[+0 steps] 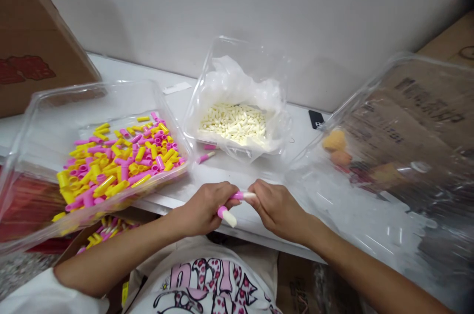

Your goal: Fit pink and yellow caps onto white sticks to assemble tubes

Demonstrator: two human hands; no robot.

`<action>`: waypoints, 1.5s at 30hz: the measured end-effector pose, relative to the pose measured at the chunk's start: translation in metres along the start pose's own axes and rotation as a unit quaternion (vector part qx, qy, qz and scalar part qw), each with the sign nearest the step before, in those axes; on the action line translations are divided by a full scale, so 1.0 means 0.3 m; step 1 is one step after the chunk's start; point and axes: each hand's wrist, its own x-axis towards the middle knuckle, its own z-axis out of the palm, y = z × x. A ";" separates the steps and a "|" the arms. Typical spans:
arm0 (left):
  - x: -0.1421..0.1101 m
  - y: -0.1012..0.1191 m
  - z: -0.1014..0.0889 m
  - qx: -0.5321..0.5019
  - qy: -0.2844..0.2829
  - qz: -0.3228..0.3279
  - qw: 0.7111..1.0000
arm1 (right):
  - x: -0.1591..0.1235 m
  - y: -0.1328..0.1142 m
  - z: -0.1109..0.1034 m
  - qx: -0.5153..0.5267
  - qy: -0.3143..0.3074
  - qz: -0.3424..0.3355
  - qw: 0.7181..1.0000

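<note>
My left hand (203, 205) is closed around a short pink tube (237, 196) at its fingertips. A second pink tube with a white tip (228, 217) sticks out lower from the same hand. With thumb and fingers pinched, my right hand (278, 209) grips the small white stick (249, 195) at the first tube's right end. How deep the stick sits in the tube I cannot tell. Behind my hands, a clear plastic bin (190, 131) lined with a bag holds many white sticks (233, 124). Left of it, a wider clear bin (92, 88) contains loose yellow and pink tubes (122, 161).
Another pink tube with a white end (206, 157) lies on the white table (211, 178). A black card-like item (316, 119) rests at the back. Plastic wrap and a clear container (370, 82) occupy the right. Cardboard boxes (40, 32) stand left and below the table.
</note>
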 end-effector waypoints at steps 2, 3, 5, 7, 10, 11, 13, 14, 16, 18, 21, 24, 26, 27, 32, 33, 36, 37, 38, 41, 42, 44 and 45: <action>-0.002 -0.021 0.016 0.103 -0.001 0.068 0.992 | 0.012 -0.006 0.013 0.151 -0.080 0.102 0.980; -0.004 -0.036 0.026 0.144 -0.011 0.094 0.985 | 0.018 -0.008 0.023 0.216 -0.126 0.148 0.957; -0.007 -0.072 0.051 0.194 -0.036 0.128 0.972 | 0.023 -0.006 0.042 0.263 -0.192 0.188 0.927; -0.010 -0.119 0.082 0.207 -0.051 0.125 0.969 | 0.014 0.006 0.041 0.181 -0.186 0.185 0.948; -0.008 -0.204 0.122 0.228 -0.020 0.010 0.973 | -0.030 0.071 -0.022 -0.010 -0.107 0.198 0.974; -0.005 -0.232 0.130 0.240 -0.001 -0.046 0.970 | -0.052 0.111 -0.058 -0.054 -0.081 0.217 0.971; 0.004 -0.278 0.135 0.259 0.038 -0.137 0.955 | -0.097 0.212 -0.132 -0.123 -0.045 0.253 0.959; 0.009 -0.294 0.133 0.264 0.056 -0.165 0.949 | -0.118 0.269 -0.163 -0.165 -0.039 0.277 0.946; 0.020 -0.306 0.125 0.261 0.091 -0.187 0.943 | -0.147 0.377 -0.204 -0.256 -0.071 0.300 0.916; 0.027 -0.293 0.117 0.232 0.102 -0.197 0.947 | -0.152 0.461 -0.211 -0.322 -0.137 0.284 0.893; 0.024 -0.246 0.112 0.114 0.055 -0.247 0.961 | -0.122 0.525 -0.184 -0.361 -0.206 0.237 0.878; 0.006 -0.199 0.108 -0.033 -0.001 -0.293 0.955 | -0.085 0.536 -0.157 -0.366 -0.218 0.208 0.880; -0.008 -0.178 0.100 -0.099 -0.024 -0.311 0.945 | -0.075 0.533 -0.152 -0.369 -0.219 0.192 0.883; -0.015 -0.171 0.095 -0.123 -0.032 -0.315 0.940 | -0.076 0.530 -0.153 -0.374 -0.214 0.190 0.882; -0.023 -0.157 0.070 -0.184 -0.023 -0.281 0.942 | -0.118 0.445 -0.186 -0.347 -0.093 0.256 0.897; -0.020 -0.152 0.067 -0.189 -0.020 -0.274 0.943 | -0.123 0.407 -0.189 -0.309 -0.051 0.249 0.916; -0.004 -0.119 0.060 -0.215 -0.037 -0.247 0.944 | -0.109 0.266 -0.171 -0.135 0.029 0.125 0.982; 0.002 -0.103 0.056 -0.224 -0.050 -0.238 0.944 | -0.094 0.219 -0.158 -0.078 0.034 0.079 0.993; 0.007 -0.086 0.051 -0.231 -0.064 -0.230 0.943 | -0.077 0.176 -0.142 -0.032 0.030 0.044 0.998; 0.016 -0.040 0.023 -0.240 -0.095 -0.213 0.942 | -0.027 0.091 -0.099 0.038 0.014 0.006 0.999; 0.018 -0.029 0.010 -0.239 -0.101 -0.207 0.943 | -0.015 0.077 -0.089 0.050 0.011 -0.005 0.999; 0.018 -0.013 -0.014 -0.240 -0.118 -0.195 0.944 | -0.002 0.060 -0.072 0.065 0.006 -0.043 0.997; 0.017 -0.008 -0.025 -0.242 -0.132 -0.187 0.943 | 0.001 0.054 -0.065 0.065 0.004 -0.066 0.996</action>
